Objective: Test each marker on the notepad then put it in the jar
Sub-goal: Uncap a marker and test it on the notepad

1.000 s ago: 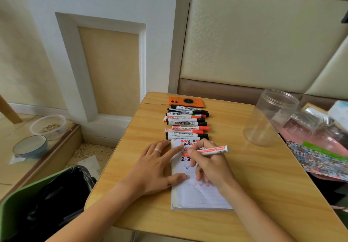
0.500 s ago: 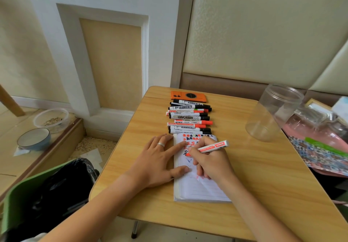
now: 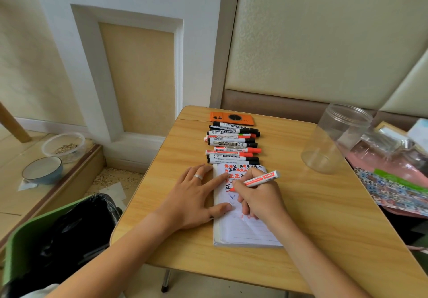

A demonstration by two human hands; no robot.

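The right hand (image 3: 259, 195) grips a red marker (image 3: 259, 179), tip on the notepad (image 3: 245, 232); the left hand (image 3: 194, 195) lies flat, fingers spread, on the pad's left edge. Beyond the fingertips lies a row of markers (image 3: 232, 144); the jar (image 3: 335, 137) stands right of the writing hand across bare desk (image 3: 312, 216), near its edge.

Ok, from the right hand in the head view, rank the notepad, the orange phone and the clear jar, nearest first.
From the right hand, which grips the red marker:
1. notepad, directly under the hand.
2. clear jar, right and farther back on the table.
3. orange phone, at the far edge, beyond the marker row.
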